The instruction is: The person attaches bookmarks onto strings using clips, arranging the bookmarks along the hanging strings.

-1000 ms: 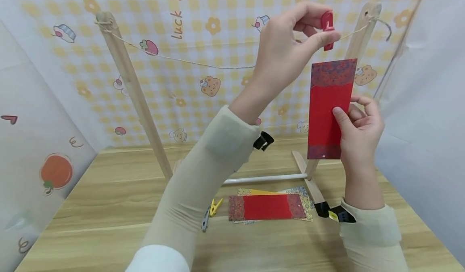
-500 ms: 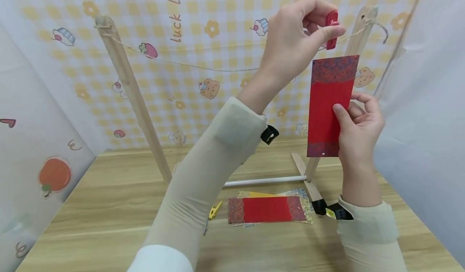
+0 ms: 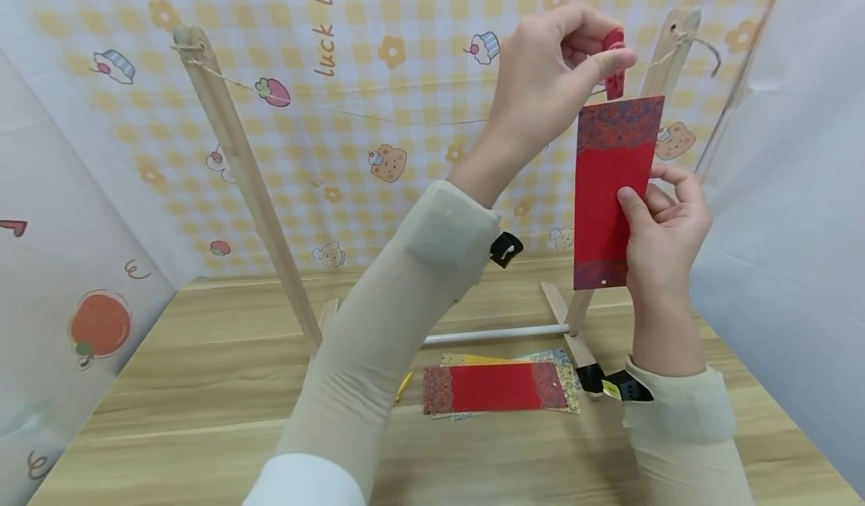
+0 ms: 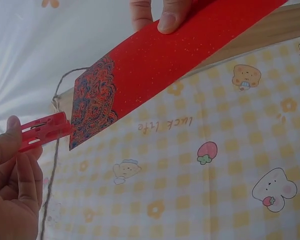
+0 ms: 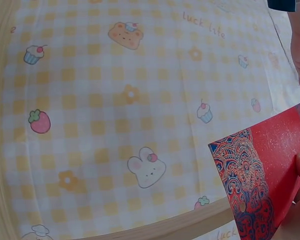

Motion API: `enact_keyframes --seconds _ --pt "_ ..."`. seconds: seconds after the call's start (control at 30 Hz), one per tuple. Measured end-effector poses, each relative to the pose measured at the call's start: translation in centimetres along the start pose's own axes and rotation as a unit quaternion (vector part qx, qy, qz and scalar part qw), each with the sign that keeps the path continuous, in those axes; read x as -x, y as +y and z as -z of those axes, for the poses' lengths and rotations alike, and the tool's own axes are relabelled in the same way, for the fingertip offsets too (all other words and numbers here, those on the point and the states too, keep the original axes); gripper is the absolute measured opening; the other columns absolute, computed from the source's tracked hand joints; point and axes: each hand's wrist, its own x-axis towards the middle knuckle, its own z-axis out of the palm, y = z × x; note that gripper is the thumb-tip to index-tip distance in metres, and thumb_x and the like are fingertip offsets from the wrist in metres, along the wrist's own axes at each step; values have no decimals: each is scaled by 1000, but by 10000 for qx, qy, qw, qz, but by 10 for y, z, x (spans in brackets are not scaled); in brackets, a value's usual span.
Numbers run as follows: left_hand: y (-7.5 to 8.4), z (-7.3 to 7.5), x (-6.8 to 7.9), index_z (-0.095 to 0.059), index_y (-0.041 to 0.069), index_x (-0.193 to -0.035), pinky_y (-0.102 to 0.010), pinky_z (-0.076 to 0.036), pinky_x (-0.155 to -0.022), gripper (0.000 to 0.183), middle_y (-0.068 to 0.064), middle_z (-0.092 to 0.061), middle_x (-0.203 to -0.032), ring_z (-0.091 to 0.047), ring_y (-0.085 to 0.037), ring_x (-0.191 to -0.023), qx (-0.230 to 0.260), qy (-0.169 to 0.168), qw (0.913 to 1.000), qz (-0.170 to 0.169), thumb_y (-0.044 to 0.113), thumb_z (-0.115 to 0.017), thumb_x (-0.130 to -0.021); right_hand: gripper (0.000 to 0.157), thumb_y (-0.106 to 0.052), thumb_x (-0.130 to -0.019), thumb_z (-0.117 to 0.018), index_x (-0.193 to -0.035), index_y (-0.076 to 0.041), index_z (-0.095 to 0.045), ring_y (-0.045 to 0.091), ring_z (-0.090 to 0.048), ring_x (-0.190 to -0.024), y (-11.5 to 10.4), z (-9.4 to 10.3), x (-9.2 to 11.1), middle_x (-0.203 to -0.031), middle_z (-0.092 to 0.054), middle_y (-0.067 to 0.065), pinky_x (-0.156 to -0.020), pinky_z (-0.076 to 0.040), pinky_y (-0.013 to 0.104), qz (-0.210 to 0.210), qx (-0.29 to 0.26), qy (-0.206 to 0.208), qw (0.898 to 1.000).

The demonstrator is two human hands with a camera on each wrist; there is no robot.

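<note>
My left hand [image 3: 547,85] is raised at the string and pinches a red clothespin [image 3: 614,78] between thumb and fingers. In the left wrist view the clothespin [image 4: 45,131] crosses the string, its tip right at the patterned end of a red card [image 4: 160,70]. My right hand [image 3: 665,239] holds that tall red card [image 3: 601,198] upright by its right edge, thumb in front. Dark blue-and-red lace patterns fill both ends, and a small hole shows near the bottom. The right wrist view has the card's lower pattern [image 5: 245,185] and part of my right hand.
The string [image 3: 338,109] sags between two wooden posts [image 3: 246,168] joined by a white rod [image 3: 500,333]. On the table [image 3: 169,401] lies a stack of cards, a red one [image 3: 496,387] on top. A yellow clothespin [image 3: 403,387] is partly hidden behind my left sleeve.
The red card has risen slightly, and its top edge is now closer under the red clothespin. My left hand first shifted right with the clothespin, then lowered it a little.
</note>
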Motion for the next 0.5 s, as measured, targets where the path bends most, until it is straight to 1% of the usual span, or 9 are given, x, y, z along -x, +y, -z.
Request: enact_keyframes --seconds 0.1,0.23,0.37,0.5 --pt "0 -1 -1 -72 6 -104 -11 -47 -74 21 -2 -74 -94 -60 -5 -77 -40 30 10000 -6 19 -77 -87 26 -2 -86 -74 -108 -8 -63 19 -70 -75 0 0 -1 -87 -76 7 -62 -59 26 16 -20 -9 10000" --pt "1 -3 -2 -72 7 -101 -12 -47 -72 19 -1 -74 -92 -59 -5 -74 -33 45 10000 22 18 -77 -86 26 -2 -86 -74 -108 -8 -63 19 -70 -74 0 0 -3 -86 -76 7 -61 -58 26 12 -19 13 10000" --pt "1 -6 -1 -72 7 -97 -15 -46 -67 17 -1 -74 -87 -59 -6 -70 55 -11 9999 115 18 -78 -86 26 -3 -85 -75 -109 -8 -64 20 -70 -75 0 0 -4 -87 -76 8 -62 -58 26 -15 -19 49 10000" --pt "1 -7 1 -72 6 -97 -16 -47 -67 16 -1 -74 -86 -60 -7 -69 113 -74 9998 128 17 -77 -86 27 -4 -85 -75 -109 -8 -64 20 -70 -77 -1 0 -4 -89 -76 8 -63 -59 27 -35 -27 47 10000"
